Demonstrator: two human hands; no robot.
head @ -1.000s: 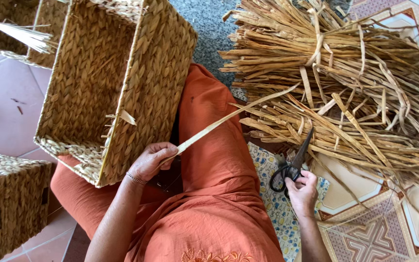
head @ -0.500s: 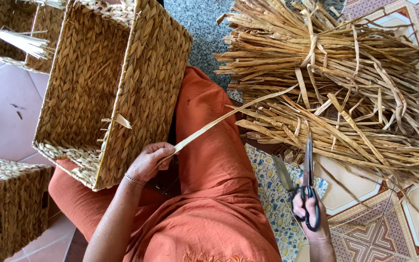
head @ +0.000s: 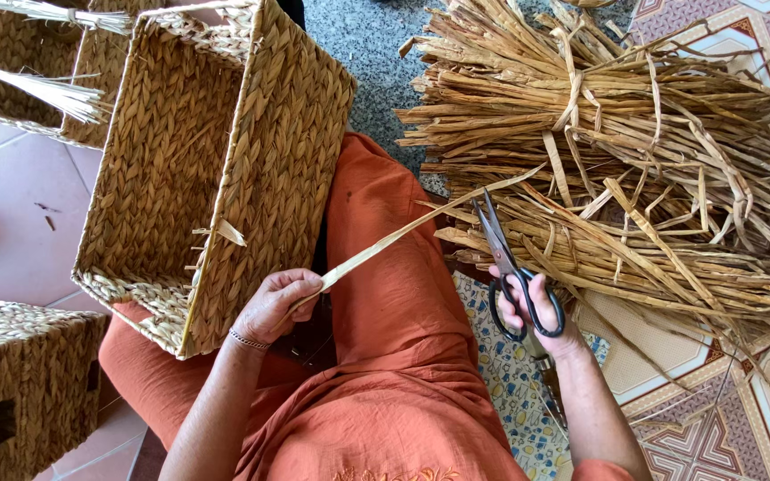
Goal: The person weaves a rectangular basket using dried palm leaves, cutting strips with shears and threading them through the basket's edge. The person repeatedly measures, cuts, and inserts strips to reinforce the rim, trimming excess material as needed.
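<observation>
- Left hand [head: 276, 303] sits low against the near corner of the woven basket [head: 216, 169], fingers pressed together on the end of a long dried strip [head: 403, 233], pinching it taut.
- That strip runs up and to the right from the pinch, across the orange-clad leg [head: 385, 267], and its far end disappears into the bundle of dried straw [head: 617, 169] lying on the floor.
- Right hand [head: 532, 312] has its fingers through the black loops of the scissors [head: 503, 254], closed round the handles; the blades point up and away, slightly parted, tips right beside the strip but not visibly biting it.
- The basket is tipped on its side over the left knee, open mouth facing left, walls fully plaited as far as can be seen.
- Loose strip ends [head: 225, 233] poke out along the near edge and corner, so by the look of it the weaving is largely in and the finishing is what is left: these stubs are untrimmed.
- The strip in hand is uncut, one whole length from pinch to bundle.
- A second basket [head: 20, 392] stands at lower left, more wickerwork [head: 11, 80] at upper left with pale fibre tufts over it.
- Patterned tiles [head: 724, 401] and a printed mat [head: 501, 374] lie under the right arm.
</observation>
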